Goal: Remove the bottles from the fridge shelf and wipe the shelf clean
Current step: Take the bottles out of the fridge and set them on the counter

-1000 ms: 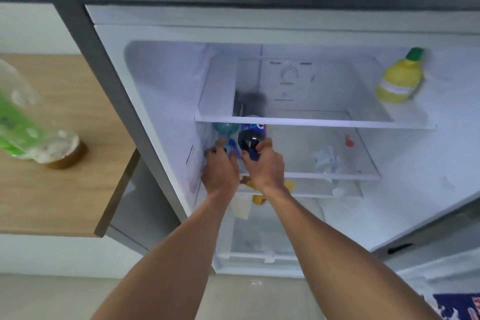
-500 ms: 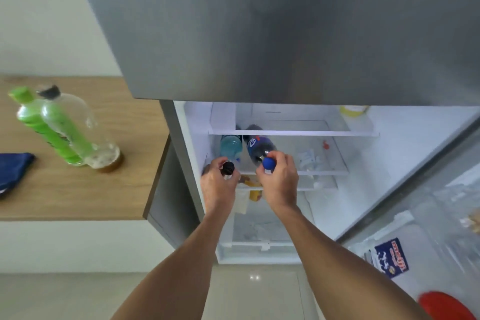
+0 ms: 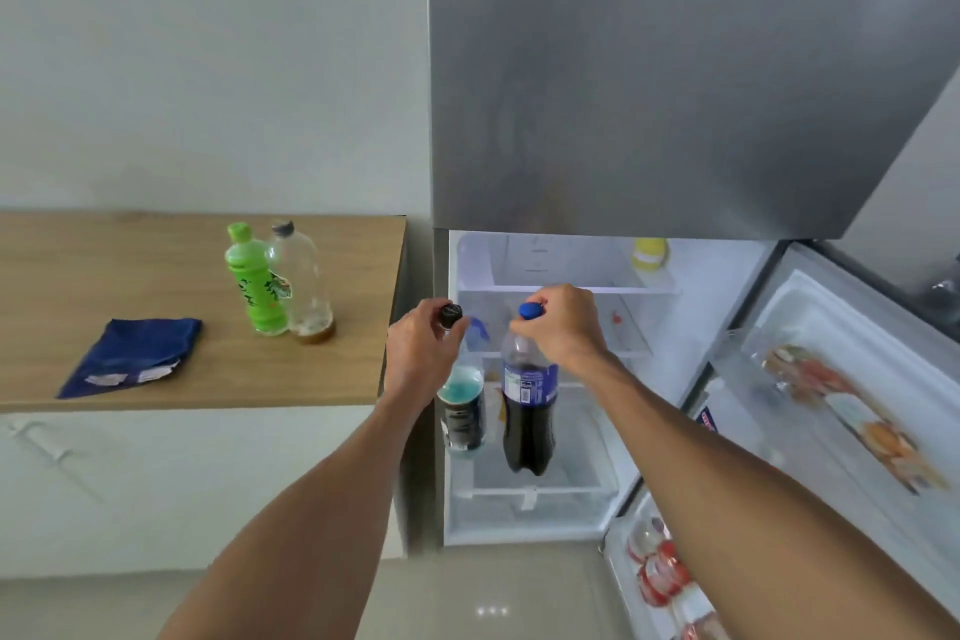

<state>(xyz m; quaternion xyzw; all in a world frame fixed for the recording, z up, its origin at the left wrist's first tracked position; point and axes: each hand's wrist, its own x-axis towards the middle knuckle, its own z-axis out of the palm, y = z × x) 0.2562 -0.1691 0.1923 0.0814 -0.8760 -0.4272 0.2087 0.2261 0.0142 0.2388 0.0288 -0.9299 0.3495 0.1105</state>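
Two bare forearms reach up from the bottom edge of the view, their elbows cut off. The left hand point(image 3: 423, 353) is closed around the neck of a bottle with blue liquid point(image 3: 462, 411), just under its black cap; the hand hides the bottle's upper part, and the label is too blurred to read. The right hand point(image 3: 563, 327) is clamped on the neck of a dark cola bottle point(image 3: 527, 411) with a blue cap. Both bottles hang upright, side by side and nearly touching, in the open air in front of the fridge shelf point(image 3: 636, 351), which shows pale and partly hidden behind the hands. On the shelf above, a yellow bottle point(image 3: 649, 254) is half cut off by the grey freezer door point(image 3: 675, 68). The open fridge door point(image 3: 831, 431) stands at the right, its packets blurred. To the left, a wooden counter point(image 3: 104, 276) holds a green bottle point(image 3: 254, 281) touching a nearly empty clear bottle point(image 3: 304, 283), and a folded blue cloth point(image 3: 132, 356) well apart from them, with bare wood along the near edge.
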